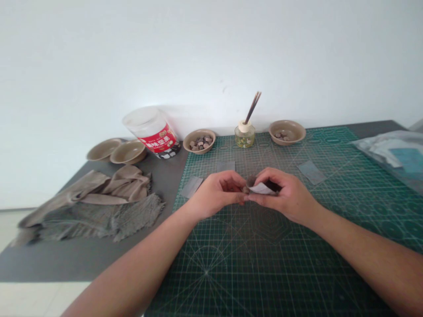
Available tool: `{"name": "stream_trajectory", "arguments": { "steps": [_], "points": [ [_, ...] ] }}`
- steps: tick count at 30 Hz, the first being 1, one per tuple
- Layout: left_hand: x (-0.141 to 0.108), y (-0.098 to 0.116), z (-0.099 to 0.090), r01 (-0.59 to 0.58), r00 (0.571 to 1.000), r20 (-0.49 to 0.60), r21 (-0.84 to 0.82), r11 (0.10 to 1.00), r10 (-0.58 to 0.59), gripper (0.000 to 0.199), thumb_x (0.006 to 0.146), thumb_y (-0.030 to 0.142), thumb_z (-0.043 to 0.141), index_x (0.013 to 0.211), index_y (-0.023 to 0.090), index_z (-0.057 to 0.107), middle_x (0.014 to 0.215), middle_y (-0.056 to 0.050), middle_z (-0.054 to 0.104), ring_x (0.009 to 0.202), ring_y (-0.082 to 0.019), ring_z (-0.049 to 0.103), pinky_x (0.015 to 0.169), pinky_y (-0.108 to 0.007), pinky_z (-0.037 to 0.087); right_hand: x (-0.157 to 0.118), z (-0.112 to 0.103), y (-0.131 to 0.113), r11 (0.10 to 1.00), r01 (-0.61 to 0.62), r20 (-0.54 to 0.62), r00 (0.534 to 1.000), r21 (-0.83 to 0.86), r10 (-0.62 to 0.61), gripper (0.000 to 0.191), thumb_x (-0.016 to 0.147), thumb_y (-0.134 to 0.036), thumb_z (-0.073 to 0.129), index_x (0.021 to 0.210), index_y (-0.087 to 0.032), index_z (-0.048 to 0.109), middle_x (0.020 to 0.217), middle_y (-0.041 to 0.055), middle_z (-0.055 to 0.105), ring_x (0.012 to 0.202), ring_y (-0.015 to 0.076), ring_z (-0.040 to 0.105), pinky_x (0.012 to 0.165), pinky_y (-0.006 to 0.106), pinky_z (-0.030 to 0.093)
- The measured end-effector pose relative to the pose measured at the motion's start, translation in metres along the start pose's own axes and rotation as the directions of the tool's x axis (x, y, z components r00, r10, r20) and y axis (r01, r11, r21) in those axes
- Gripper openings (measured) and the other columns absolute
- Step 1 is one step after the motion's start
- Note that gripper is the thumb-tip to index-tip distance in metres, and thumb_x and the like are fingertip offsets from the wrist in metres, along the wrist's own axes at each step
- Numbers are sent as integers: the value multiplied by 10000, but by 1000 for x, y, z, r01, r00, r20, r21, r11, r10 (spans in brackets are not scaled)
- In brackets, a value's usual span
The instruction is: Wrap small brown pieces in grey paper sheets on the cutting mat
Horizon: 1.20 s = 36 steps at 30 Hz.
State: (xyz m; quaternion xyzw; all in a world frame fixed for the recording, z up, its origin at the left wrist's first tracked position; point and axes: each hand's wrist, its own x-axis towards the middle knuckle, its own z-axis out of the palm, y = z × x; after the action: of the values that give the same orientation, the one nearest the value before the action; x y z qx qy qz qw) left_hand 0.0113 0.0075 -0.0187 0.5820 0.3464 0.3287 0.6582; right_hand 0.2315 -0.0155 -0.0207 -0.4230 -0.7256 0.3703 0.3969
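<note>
Stone (245, 190), small and brown, was up over the green cutting mat (231, 259), between the two hands; on my remote feed the left hand (218, 193) seemed to have its fingertips closed on it, though the view was too small to be sure. I had the right hand (291, 198) clamped on a bent grey sheet (262, 189), its edge touching or just beside the stone, so I judged the step as working the two together. Next move called for a firm left pinch and careful sheet alignment.
</note>
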Motion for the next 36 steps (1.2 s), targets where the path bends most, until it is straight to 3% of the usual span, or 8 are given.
{"name": "stream_trajectory", "arguments": {
  "steps": [6, 10, 17, 27, 32, 36],
  "points": [
    [-1, -1, -2, 7, 1000, 2, 30, 1000, -7, 254, 715, 182, 852, 882, 128, 669, 816, -32, 748, 722, -125, 694, 679, -232, 534, 1, -3, -1, 999, 29, -12, 999, -26, -30, 181, 788, -387, 823, 891, -256, 754, 1000, 38, 747, 943, 233, 684, 855, 373, 517],
    [0, -1, -3, 4, 1000, -8, 51, 999, -4, 271, 696, 210, 871, 880, 124, 693, 817, -28, 745, 730, -124, 685, 708, -245, 534, 0, -3, 0, 993, 106, 3, 994, -54, -106, 168, 798, -283, 800, 963, -263, 780, 1062, 43, 749, 960, 219, 696, 849, 343, 540],
    [0, -1, -2, 32, 999, -18, 98, 995, -30, 254, 696, 227, 875, 835, 118, 693, 749, -21, 739, 649, -109, 661, 620, -218, 510, -1, -3, 2, 982, 146, 63, 988, -118, -140, 170, 858, -259, 721, 1008, -274, 798, 1072, 38, 747, 957, 200, 706, 820, 314, 551],
    [0, -2, 0, 32, 999, -44, 110, 993, -28, 253, 723, 192, 840, 909, 122, 684, 772, -31, 744, 666, -118, 680, 634, -227, 538, -3, -1, 1, 976, 139, 63, 989, -165, -131, 171, 890, -241, 675, 1023, -273, 777, 1083, 38, 753, 979, 211, 705, 879, 340, 539],
    [1, -3, 0, 32, 999, -32, 124, 992, -28, 256, 733, 217, 839, 901, 124, 669, 764, -32, 737, 651, -118, 668, 624, -230, 534, -4, 4, -4, 981, 109, 44, 994, -164, -103, 181, 850, -160, 662, 992, -252, 728, 989, 32, 737, 909, 205, 679, 822, 335, 516],
    [1, -1, 0, 41, 999, -18, 135, 990, -38, 255, 741, 228, 837, 892, 118, 663, 751, -36, 733, 644, -116, 662, 612, -224, 520, -3, 4, -5, 986, 93, 13, 996, -140, -92, 170, 821, -193, 715, 981, -248, 716, 974, 28, 731, 899, 204, 674, 819, 329, 503]
  ]
}}
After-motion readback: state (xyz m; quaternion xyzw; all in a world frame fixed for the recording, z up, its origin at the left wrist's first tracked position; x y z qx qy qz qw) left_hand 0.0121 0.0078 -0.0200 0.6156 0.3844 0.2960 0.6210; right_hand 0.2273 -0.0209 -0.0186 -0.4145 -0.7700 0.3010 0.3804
